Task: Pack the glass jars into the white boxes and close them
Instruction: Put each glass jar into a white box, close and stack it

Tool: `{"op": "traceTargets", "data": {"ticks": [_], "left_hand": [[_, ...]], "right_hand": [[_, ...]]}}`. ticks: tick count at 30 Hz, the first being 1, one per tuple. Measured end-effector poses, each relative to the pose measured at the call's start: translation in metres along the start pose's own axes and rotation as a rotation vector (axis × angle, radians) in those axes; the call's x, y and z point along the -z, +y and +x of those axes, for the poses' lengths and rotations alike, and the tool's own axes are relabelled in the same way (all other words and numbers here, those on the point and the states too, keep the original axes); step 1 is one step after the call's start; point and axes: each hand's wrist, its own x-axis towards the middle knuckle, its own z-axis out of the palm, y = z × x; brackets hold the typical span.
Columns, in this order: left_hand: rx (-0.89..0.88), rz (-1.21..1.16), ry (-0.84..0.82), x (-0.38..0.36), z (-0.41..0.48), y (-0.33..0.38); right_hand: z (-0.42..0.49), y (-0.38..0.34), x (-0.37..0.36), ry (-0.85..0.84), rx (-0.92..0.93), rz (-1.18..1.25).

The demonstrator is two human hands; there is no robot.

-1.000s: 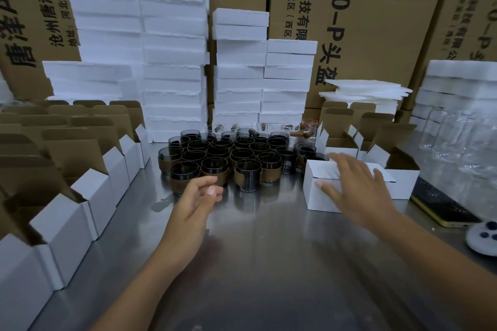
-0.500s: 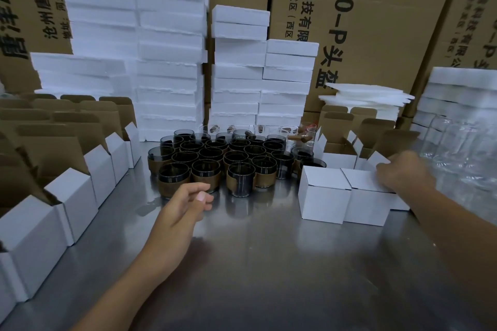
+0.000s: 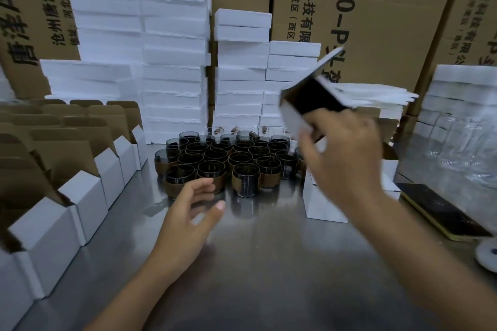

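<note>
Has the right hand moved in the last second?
Yes. The right hand rose off the closed white box and now grips an open box above it.

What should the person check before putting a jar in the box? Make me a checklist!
1. Grip on the small white cardboard box: ok, the right hand holds it above the shiny metal table.
2. Box lid open: ok, the flap sticks up.
3. Box empty inside: cannot tell, the inside looks dark.
4. Is the left hand free: ok, it is open and holds nothing.
5. A jar within reach: ok, the dark glass jars with brown sleeves stand just beyond the left hand.
</note>
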Motion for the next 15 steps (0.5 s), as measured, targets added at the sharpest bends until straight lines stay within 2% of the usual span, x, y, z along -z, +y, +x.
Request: {"op": "traceTargets", "data": {"ticks": [4,7,11,15], "left_hand": [[-0.039,0.09,-0.061,0.001,-0.003,-0.002],[-0.049,0.081,-0.141,-0.002,-0.003,-0.006],[-0.05,0.086,-0.18,-0.004,0.002,-0.014],[-0.011,0.076,-0.134,-0.005,0.006,-0.014]], "right_hand": [[-0.032,-0.064,-0.025,-0.261,-0.048,0.062],[-0.049,-0.086,-0.045,-0.451,-0.183,0.086],[-0.056,-0.088,-0.058,-0.491,-0.335,0.224],[-0.057,-0.088,-0.059,-0.495,-0.344,0.436]]}}
